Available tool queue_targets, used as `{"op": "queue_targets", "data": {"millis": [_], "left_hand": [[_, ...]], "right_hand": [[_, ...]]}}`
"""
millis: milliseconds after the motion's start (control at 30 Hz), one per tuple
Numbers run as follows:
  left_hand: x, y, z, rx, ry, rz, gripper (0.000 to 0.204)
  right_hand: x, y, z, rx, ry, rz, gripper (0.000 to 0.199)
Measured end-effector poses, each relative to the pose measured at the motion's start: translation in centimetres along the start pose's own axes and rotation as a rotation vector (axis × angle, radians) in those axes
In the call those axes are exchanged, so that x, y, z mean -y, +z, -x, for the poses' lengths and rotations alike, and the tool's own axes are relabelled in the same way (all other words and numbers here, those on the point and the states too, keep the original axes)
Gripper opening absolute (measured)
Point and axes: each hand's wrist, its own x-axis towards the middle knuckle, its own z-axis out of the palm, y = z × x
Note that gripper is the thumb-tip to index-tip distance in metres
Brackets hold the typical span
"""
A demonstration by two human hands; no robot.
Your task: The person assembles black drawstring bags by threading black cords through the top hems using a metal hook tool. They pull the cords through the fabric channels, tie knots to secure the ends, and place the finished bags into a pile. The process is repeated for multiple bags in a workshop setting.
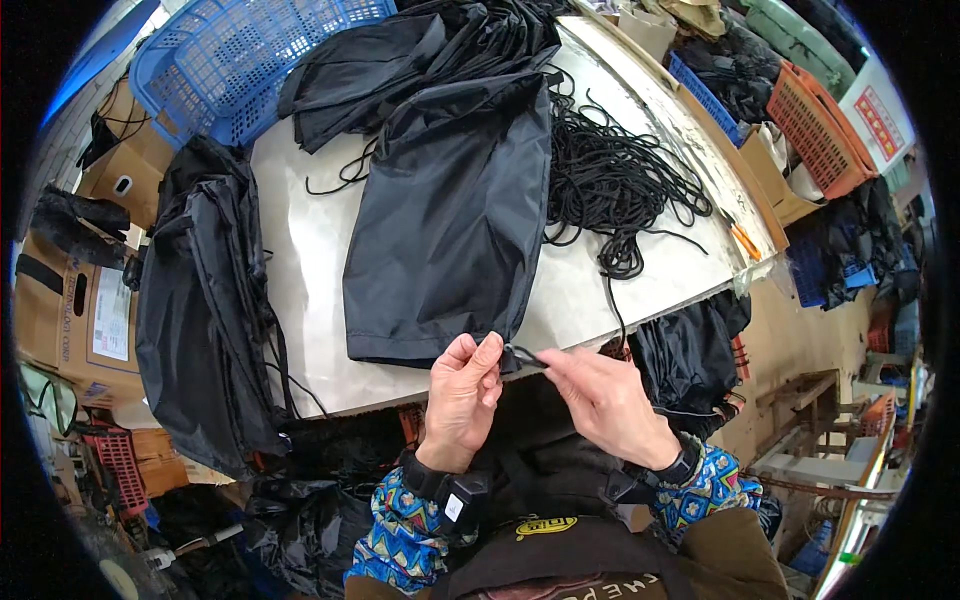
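A black fabric bag [440, 210] lies flat on the white table in front of me, its hemmed edge toward my body. My left hand [465, 395] pinches the near right corner of that hem between thumb and fingers. Just right of it, my right hand [610, 405] is closed on a black cord [528, 356], a short length of which runs to the bag's corner. Whether the cord's end sits inside the hem is too small to tell. To the right of the bag lies a tangled heap of black cord [620, 170], with one strand hanging down toward my right hand.
More black bags are stacked at the table's far side [430, 50] and draped over its left edge [205, 310]. A blue plastic basket [235, 70] stands at the far left. Orange-handled scissors [745, 240] lie near the right edge. Cardboard boxes [75, 320] stand left.
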Motion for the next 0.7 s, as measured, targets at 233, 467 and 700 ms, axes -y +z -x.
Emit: {"op": "queue_targets", "data": {"millis": [233,467,700], "left_hand": [[-0.7,1.7,0.5,-0.09,-0.033,-0.07,0.015],[-0.1,0.9,0.4,-0.05,0.0,-0.076,0.018],[0.7,0.4,0.6,-0.015,0.084,-0.133,0.015]], "right_hand": [[0.1,0.3,0.6,0.038,-0.018,0.142,0.025],[0.2,0.5,0.5,0.071,-0.003,0.101,0.023],[0.4,0.7,0.2,0.027,0.07,-0.06,0.019]]}}
